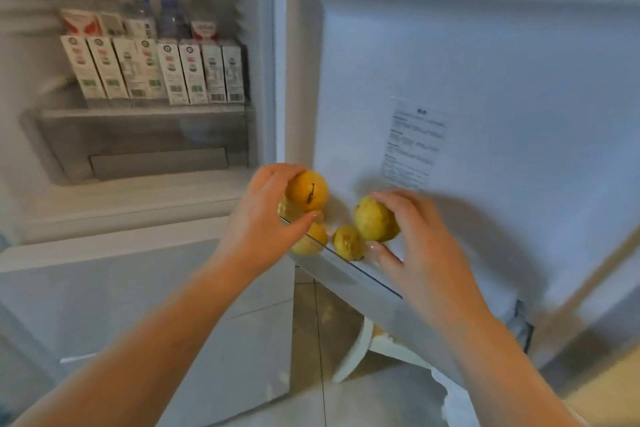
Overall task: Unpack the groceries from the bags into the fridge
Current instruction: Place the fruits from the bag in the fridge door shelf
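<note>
Fruit in each grip — left hand [266, 215] holds a stem-up pear [307, 190], right hand [415, 236] another pear [375, 218] — with the door bin [349, 270] directly below both, two more between them

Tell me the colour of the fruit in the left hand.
Orange-yellow with a dark stem, in the head view: the fruit held by the left hand.

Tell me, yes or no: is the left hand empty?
No, the left hand grips a yellow pear above the door shelf.
</note>
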`<state>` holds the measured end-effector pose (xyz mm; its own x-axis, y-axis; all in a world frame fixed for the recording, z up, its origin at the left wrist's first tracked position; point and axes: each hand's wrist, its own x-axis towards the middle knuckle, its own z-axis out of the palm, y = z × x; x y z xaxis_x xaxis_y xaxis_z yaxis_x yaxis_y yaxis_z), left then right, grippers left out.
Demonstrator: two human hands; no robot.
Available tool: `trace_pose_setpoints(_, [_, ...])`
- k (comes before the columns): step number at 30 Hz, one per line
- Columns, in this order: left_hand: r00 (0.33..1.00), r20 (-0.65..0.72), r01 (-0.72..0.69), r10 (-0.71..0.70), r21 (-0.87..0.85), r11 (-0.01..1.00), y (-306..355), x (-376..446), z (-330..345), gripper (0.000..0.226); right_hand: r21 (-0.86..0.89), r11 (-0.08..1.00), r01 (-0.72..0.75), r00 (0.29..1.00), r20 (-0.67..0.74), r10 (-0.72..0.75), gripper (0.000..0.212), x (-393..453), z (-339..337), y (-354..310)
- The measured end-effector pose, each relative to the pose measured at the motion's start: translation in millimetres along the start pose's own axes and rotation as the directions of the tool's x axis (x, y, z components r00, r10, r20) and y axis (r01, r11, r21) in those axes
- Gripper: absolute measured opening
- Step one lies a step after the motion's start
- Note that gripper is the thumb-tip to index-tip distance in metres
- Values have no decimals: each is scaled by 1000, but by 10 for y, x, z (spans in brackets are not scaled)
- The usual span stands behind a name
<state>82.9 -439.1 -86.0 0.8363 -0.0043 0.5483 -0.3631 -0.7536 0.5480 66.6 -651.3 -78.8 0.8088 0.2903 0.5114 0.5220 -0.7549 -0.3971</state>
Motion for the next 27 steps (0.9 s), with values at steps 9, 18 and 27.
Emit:
trace_pose_setpoints(9, [969,155,-211,190,132,968,-249,443,95,58,-161,987,-30,999,-41,24,60,267,214,-54])
trace_pose_setpoints(18, [891,320,-384,322,152,911,-535,655,124,54,-216,922,-323,937,64,343,55,375,467,-262])
trace_pose_setpoints(27, [804,390,-449,448,-94,889,-719,630,68,44,-314,827,-466,881,-79,466,55,288,551,-527])
